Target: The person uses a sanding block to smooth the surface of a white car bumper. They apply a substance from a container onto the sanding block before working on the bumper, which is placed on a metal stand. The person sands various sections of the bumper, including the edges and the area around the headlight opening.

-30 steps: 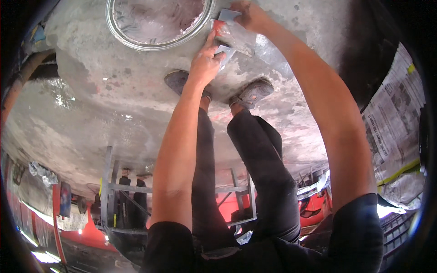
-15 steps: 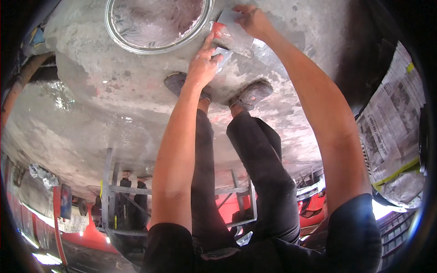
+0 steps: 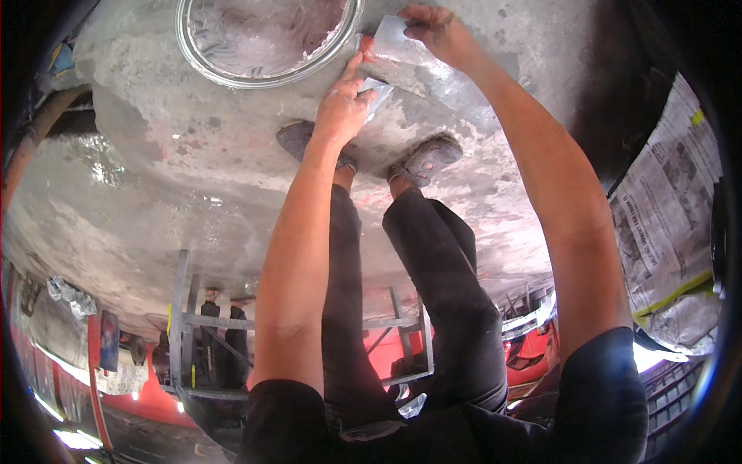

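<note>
My left hand (image 3: 344,108) is closed on a thin, flat, pale grey scraper (image 3: 376,96), pinched under the thumb. Its index finger reaches forward to a small red patch (image 3: 365,46), and I cannot make out what that patch belongs to. My right hand (image 3: 439,32) grips another flat scraper (image 3: 396,40), light grey and rectangular, between thumb and fingers. This second blade lies partly over the red patch. Left of both hands is a round, metal-rimmed tin (image 3: 232,79) holding pinkish-grey putty (image 3: 267,35).
Stained concrete floor (image 3: 216,155) spreads under my shoes (image 3: 429,158). A grey metal frame stand (image 3: 182,325) is behind my legs. Newspaper sheeting (image 3: 668,201) hangs at the right, and a brown pipe-like bar (image 3: 35,147) curves along the left.
The scraper in my right hand has shifted slightly left and turned its face more into view, covering much of the red patch. My left hand has hardly moved.
</note>
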A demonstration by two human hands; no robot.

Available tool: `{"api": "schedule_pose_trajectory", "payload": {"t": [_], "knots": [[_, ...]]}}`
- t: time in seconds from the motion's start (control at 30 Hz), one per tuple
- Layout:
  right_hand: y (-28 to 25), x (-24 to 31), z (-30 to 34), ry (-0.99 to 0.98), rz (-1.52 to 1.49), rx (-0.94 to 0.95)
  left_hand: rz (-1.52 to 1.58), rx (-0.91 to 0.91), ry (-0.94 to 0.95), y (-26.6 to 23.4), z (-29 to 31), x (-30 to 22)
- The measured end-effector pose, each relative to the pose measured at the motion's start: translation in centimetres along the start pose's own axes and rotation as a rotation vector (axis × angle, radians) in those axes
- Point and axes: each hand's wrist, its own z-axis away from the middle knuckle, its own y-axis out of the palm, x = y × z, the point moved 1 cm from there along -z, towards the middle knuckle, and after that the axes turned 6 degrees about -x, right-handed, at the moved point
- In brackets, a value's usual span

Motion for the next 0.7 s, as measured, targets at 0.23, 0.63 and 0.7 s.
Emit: {"api": "schedule_pose_trajectory", "payload": {"t": [0.23, 0.63, 0.7], "knots": [[0.0, 0.6, 1.0, -0.082, 0.064, -0.063, 0.04, 0.005, -0.067, -0.2, 0.1, -0.6], [1.3, 1.6, 1.4, 0.023, 0.227, -0.061, 0.042, 0.026, -0.021, 0.7, -0.2, 1.3], [1.2, 1.4, 1.7, 0.071, 0.172, -0.082, 0.058, 0.034, -0.024, 0.6, -0.3, 1.5]]}}
